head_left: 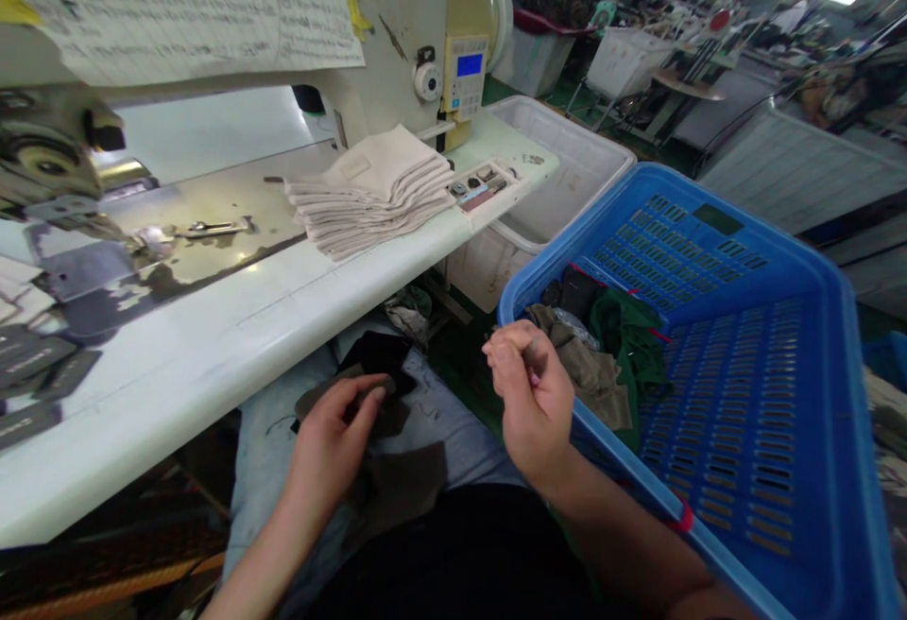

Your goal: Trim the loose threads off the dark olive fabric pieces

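Note:
My left hand (332, 436) is over my lap, thumb and forefinger pinched together at the edge of a dark cloth piece (375, 355). More dark brown cloth pieces (407, 478) lie across my jeans below it. Raised beside the near rim of the blue basket (800, 270), my right hand (533, 398) is closed with its fingertips together. Whatever those fingers may hold is too small to make out. Inside the basket, close to this hand, are brown cloth (585, 365) and green cloth (627, 332).
A sewing machine (397, 34) stands on the white table (233, 336) ahead. On the table are a stack of beige fabric pieces (375, 185) and, at left, several dark labels (35, 370). A pale bin (567, 152) stands behind the basket. People work farther back.

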Demonstrator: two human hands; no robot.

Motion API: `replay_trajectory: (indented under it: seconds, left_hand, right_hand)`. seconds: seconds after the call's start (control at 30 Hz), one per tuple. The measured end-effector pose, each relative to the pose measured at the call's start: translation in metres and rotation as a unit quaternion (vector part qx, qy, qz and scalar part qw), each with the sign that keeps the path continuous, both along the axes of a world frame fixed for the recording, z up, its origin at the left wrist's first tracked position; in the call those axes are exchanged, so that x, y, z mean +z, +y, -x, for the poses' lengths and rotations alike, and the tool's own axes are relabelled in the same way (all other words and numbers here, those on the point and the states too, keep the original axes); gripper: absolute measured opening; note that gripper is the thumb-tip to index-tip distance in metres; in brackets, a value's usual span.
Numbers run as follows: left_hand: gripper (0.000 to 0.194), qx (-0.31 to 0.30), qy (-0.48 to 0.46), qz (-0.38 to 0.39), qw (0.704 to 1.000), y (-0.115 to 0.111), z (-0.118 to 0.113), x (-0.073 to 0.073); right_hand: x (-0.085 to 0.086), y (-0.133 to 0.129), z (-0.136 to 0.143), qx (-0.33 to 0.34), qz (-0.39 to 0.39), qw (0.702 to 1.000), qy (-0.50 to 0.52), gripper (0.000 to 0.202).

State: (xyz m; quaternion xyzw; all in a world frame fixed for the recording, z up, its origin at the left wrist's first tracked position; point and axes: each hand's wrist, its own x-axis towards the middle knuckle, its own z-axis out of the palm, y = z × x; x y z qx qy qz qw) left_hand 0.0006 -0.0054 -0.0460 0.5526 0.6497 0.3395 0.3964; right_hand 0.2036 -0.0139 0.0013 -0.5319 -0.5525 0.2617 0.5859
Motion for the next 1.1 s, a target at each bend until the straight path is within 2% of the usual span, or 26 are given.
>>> replay_trajectory:
  seconds: [0.07,0.1,0.17,0.2,0.23,0.27,0.33,0.4,0.5,0.63,0.73,0.83,0.87,0.93,1.0,1.03,1.1]
  left_hand:
    - [0.035,0.034,-0.080,0.060,0.994,0.000,0.000,0.006]
    - [0.037,0.047,-0.115,0.080,0.989,0.000,-0.001,0.009]
    - [0.039,0.061,-0.153,0.096,0.982,-0.002,-0.004,0.015]
    - [0.039,0.064,-0.159,0.099,0.980,-0.003,-0.005,0.017]
    - [0.040,0.064,-0.161,0.102,0.980,-0.004,-0.007,0.019]
    - [0.041,0.064,-0.161,0.105,0.979,-0.005,-0.008,0.020]
    - [0.042,0.057,-0.161,0.110,0.979,-0.006,-0.011,0.022]
    - [0.043,0.047,-0.163,0.113,0.979,-0.006,-0.012,0.023]
    - [0.047,0.062,-0.191,0.119,0.972,-0.007,-0.013,0.021]
    - [0.048,0.072,-0.245,0.142,0.956,-0.011,-0.014,0.019]
    - [0.039,0.068,-0.240,0.132,0.959,-0.014,-0.015,0.016]
    - [0.035,0.077,-0.235,0.122,0.961,-0.014,-0.016,0.013]
    - [0.034,0.073,-0.233,0.123,0.962,-0.014,-0.015,0.012]
    - [0.033,0.062,-0.222,0.127,0.965,-0.013,-0.014,0.011]
    - [0.032,0.051,-0.207,0.128,0.968,-0.013,-0.014,0.011]
    - [0.031,0.048,-0.203,0.130,0.969,-0.013,-0.014,0.011]
    - [0.029,0.045,-0.205,0.137,0.968,-0.014,-0.013,0.012]
  right_hand:
    - [-0.005,0.000,-0.005,0.027,0.027,0.988,-0.148,0.028]
    - [-0.009,0.000,-0.006,0.062,0.079,0.966,-0.238,0.027]
    - [-0.019,0.003,-0.006,0.123,0.215,0.891,-0.381,0.025]
    - [-0.024,0.004,-0.003,0.139,0.260,0.863,-0.411,0.023]
    - [-0.028,0.005,0.000,0.146,0.277,0.857,-0.409,0.019]
    - [-0.033,0.005,0.003,0.147,0.266,0.876,-0.375,0.016]
    - [-0.039,0.006,0.012,0.150,0.212,0.935,-0.244,0.017]
    - [-0.042,0.006,0.021,0.167,0.196,0.961,-0.104,0.014]
    - [-0.044,0.009,0.029,0.194,0.253,0.947,0.029,0.014]
    - [-0.046,0.013,0.032,0.193,0.295,0.928,0.116,0.018]
    - [-0.048,0.011,0.033,0.182,0.271,0.941,0.089,0.016]
    - [-0.052,0.006,0.033,0.153,0.152,0.976,-0.045,0.013]
    - [-0.053,0.004,0.032,0.156,0.105,0.977,-0.102,0.015]
    - [-0.055,0.002,0.031,0.185,0.042,0.960,-0.206,0.016]
    - [-0.058,0.002,0.030,0.208,0.029,0.942,-0.264,0.015]
    - [-0.059,0.002,0.030,0.200,0.035,0.943,-0.265,0.015]
    - [-0.060,0.006,0.030,0.145,0.060,0.963,-0.219,0.016]
